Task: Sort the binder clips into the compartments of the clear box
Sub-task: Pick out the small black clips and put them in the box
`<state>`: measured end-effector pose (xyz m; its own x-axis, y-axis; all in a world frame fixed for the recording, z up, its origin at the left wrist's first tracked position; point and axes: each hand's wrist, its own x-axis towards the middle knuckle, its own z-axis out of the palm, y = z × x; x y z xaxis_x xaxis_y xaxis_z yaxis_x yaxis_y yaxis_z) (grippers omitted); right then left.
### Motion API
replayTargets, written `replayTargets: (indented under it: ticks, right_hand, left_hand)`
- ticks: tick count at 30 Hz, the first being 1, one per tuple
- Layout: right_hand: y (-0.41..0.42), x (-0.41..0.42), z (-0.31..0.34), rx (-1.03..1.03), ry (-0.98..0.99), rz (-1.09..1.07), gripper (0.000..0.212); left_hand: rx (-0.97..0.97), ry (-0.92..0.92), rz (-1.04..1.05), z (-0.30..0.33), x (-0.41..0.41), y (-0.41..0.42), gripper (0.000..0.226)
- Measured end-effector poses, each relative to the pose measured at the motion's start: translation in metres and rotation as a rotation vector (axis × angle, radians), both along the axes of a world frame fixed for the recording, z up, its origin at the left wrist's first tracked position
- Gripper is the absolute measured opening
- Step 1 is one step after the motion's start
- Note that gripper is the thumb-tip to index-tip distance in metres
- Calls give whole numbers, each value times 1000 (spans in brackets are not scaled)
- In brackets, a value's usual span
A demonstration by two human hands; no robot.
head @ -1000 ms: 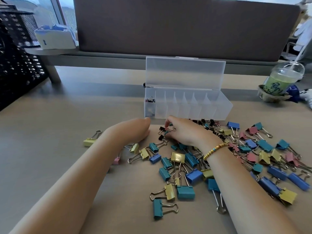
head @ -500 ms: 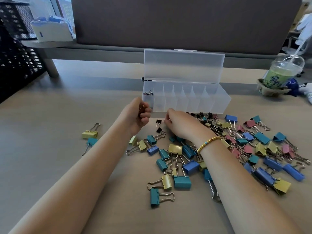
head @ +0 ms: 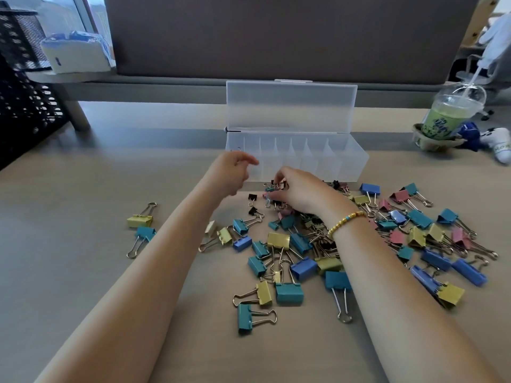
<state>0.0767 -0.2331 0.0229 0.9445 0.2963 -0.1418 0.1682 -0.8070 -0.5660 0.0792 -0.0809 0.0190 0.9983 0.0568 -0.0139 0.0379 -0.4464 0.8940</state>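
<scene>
Pinching small clip [head: 277,184], right hand [head: 300,192]; left hand [head: 231,172] loosely curled.

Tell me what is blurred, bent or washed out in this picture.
Head view: left hand smeared by motion at its fingertips; desk edge and panel bowed by the wide lens; window top left washed out; clips near centre sharp; box translucent, its contents hard to read.

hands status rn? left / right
Left hand: by the left end of the box, fingers loosely curled, nothing seen in it.
Right hand: pinching a small clip at the pile's edge.
</scene>
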Motion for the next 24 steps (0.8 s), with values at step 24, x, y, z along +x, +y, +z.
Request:
replayTargets:
  ticks: [24]
  right_hand:
    - [20,3,-25,-494,-352,161,26]
  left_hand:
    - [1023,42,-263,-16,-10,-9,34]
